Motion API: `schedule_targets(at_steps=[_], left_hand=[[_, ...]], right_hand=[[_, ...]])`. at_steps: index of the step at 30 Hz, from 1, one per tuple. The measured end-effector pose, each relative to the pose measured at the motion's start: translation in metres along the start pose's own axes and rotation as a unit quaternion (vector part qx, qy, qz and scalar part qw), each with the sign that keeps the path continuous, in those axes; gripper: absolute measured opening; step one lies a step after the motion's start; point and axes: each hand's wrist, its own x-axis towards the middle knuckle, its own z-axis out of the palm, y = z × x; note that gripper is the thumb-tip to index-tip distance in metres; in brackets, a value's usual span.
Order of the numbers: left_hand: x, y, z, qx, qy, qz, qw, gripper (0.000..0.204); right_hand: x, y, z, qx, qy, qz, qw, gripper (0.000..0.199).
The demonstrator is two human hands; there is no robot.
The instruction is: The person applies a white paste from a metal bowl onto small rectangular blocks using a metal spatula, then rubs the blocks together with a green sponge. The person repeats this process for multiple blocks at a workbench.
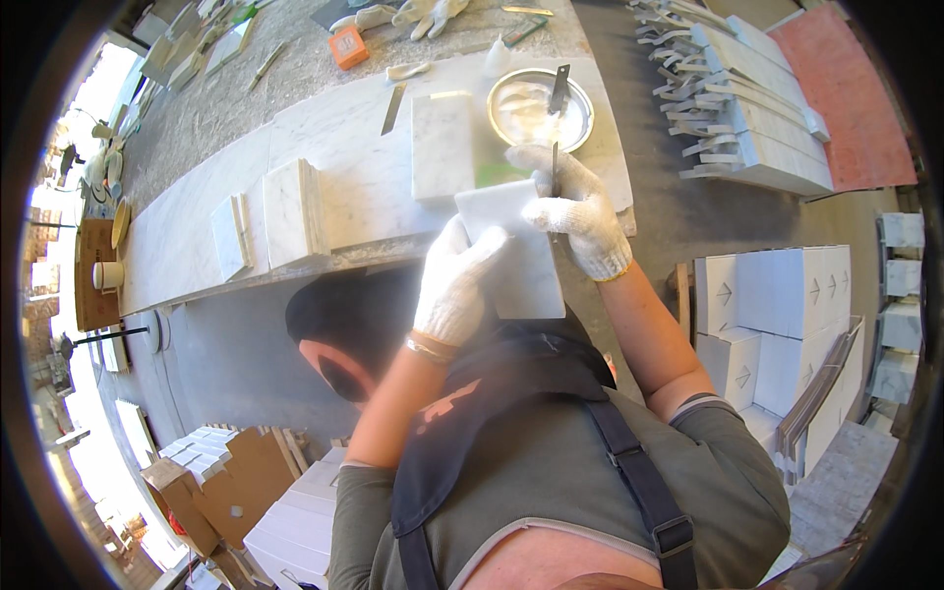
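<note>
Both hands wear white knit gloves. My left hand (pixel 454 287) grips a white rectangular marble tile (pixel 526 270) by its left edge and holds it tilted above the bench's front edge. My right hand (pixel 578 214) rests on the tile's upper right corner and pinches a thin dark blade tool (pixel 554 167) that points up toward a round metal bowl (pixel 541 110). The bowl holds pale paste, and a second small blade stands in it. Just left of the bowl a grey-veined marble slab (pixel 442 147) lies flat on the bench.
The long marble-topped bench (pixel 197 236) carries two stacks of tiles (pixel 290 211), an orange box (pixel 349 46) and spare gloves (pixel 425 14). Marble strips (pixel 733 108) and a red slab (pixel 851 103) lie at the upper right. White boxes (pixel 777 315) stand right, cardboard boxes (pixel 231 482) lower left.
</note>
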Motion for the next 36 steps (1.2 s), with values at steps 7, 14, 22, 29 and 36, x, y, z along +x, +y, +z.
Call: schedule_targets(at_steps=[7,14,22,29,36], left_hand=[[0.004,-0.006,-0.001,-0.016,0.019,0.013,1.0,0.034],[0.009,-0.008,-0.005,-0.028,0.066,-0.001,0.997,0.034],[0.013,-0.013,-0.01,-0.015,0.076,-0.005,0.997,0.037],[0.014,-0.008,-0.013,-0.057,0.079,-0.013,0.995,0.033],[0.013,0.0,-0.021,0.056,0.106,0.046,0.992,0.032]], right_hand=[[0.004,0.005,-0.009,0.021,0.012,0.001,1.0,0.056],[0.01,0.013,-0.024,0.025,0.067,-0.035,0.997,0.052],[0.012,0.019,-0.04,0.041,0.105,-0.002,0.994,0.041],[0.026,0.016,-0.07,-0.167,0.136,-0.031,0.976,0.025],[0.073,-0.014,-0.114,-0.681,0.125,-0.099,0.715,0.028]])
